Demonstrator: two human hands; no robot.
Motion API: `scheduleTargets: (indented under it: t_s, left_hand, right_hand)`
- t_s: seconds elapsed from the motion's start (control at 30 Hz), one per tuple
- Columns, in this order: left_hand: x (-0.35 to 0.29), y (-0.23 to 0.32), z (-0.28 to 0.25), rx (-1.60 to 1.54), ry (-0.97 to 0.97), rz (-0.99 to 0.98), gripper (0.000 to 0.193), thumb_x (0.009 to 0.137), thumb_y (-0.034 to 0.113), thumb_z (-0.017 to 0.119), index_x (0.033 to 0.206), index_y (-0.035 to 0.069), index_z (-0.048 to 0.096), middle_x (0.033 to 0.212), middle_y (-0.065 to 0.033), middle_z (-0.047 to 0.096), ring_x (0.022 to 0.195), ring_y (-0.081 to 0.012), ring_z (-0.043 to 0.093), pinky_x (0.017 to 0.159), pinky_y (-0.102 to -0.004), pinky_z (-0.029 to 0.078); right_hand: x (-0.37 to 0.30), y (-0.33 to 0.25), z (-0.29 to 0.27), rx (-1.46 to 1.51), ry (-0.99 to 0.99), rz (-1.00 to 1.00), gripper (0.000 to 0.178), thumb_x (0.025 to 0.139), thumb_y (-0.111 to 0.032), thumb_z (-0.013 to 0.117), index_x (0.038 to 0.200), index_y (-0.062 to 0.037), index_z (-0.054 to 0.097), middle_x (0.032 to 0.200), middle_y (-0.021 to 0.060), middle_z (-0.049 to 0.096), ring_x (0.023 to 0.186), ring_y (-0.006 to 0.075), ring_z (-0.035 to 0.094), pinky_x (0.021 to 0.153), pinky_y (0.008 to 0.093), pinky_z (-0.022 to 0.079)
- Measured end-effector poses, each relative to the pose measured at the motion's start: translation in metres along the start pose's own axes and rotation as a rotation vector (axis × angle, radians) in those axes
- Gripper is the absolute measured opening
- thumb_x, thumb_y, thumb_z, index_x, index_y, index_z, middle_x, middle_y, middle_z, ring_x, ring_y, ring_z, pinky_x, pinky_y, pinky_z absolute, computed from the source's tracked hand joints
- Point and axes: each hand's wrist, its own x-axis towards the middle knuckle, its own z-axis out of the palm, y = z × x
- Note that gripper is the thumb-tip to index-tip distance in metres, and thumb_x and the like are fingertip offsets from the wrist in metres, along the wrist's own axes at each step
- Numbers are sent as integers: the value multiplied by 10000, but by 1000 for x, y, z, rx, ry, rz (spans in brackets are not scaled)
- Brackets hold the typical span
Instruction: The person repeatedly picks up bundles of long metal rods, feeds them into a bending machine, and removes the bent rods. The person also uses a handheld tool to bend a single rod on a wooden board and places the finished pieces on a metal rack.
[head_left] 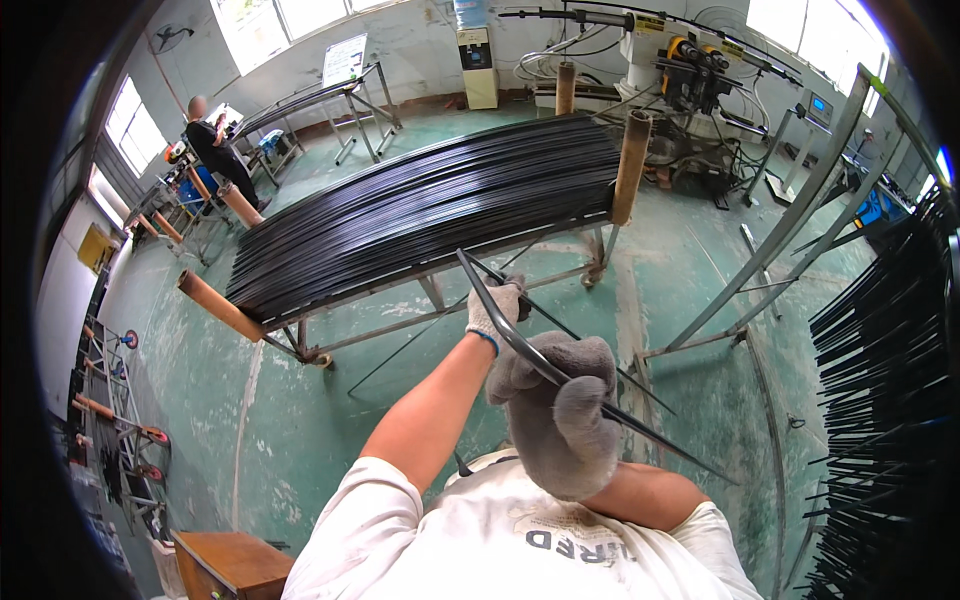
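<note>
My right hand (560, 425), in a thick grey fluffy mitt, is wrapped round a black bent rod (500, 322) that slants across in front of my chest. The rod has a sharp bend at its upper end. My left hand (498, 303), in a light knitted glove with a blue cuff edge and dark fingers, is closed by that bend. It seems to hold the rod's other, thinner leg, though its fingers are partly hidden. Beyond my hands, many long straight black rods (430, 195) lie side by side on a wheeled metal rack (400, 283).
Brown tubes (631, 168) stand up at the rack's corners. To the right are a metal frame (790, 230) and a dense mass of black rods (880, 400). Machinery (690, 75) stands at the back right. A person (215, 145) stands far left. A wooden cabinet (235, 560) is near lower left.
</note>
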Motion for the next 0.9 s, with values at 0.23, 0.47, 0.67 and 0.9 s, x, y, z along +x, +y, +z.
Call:
scheduleTargets:
  t_s: [0.23, 0.47, 0.67, 0.9]
  left_hand:
    - [-11, -25, -29, -110, -71, -131, 268, 1019, 272, 856, 980, 66, 688, 739, -32, 655, 610, -172, 645, 542, -364, 555]
    - [-16, -59, -72, -397, -286, -318, 259, 1050, 173, 765, 1250, 39, 671, 922, -92, 727, 770, -278, 767, 716, -456, 686]
    - [-22, -59, -91, -800, -366, -403, 319, 983, -30, 666, 1297, 23, 662, 1053, -199, 773, 931, -422, 785, 816, -527, 677]
    - [-10, -55, -98, -990, -415, -540, 253, 1019, 5, 615, 1259, 38, 686, 1050, -219, 773, 955, -457, 777, 849, -558, 662]
  right_hand:
    - [-9, -53, -33, 369, 339, 323, 129, 1073, -232, 712, 1043, -109, 687, 1040, 71, 673, 1023, 259, 628, 943, 452, 486]
    - [-61, -74, -107, 570, 574, 633, 196, 886, -188, 637, 777, -92, 505, 811, 80, 500, 827, 271, 489, 766, 421, 402]
    - [-91, -85, -158, 390, 866, 745, 100, 904, -138, 628, 950, -49, 633, 872, 134, 673, 726, 272, 583, 661, 391, 481]
    - [-87, -90, -165, -35, 1124, 805, 209, 909, -104, 616, 1114, -67, 634, 894, 81, 646, 719, 221, 556, 650, 374, 460]
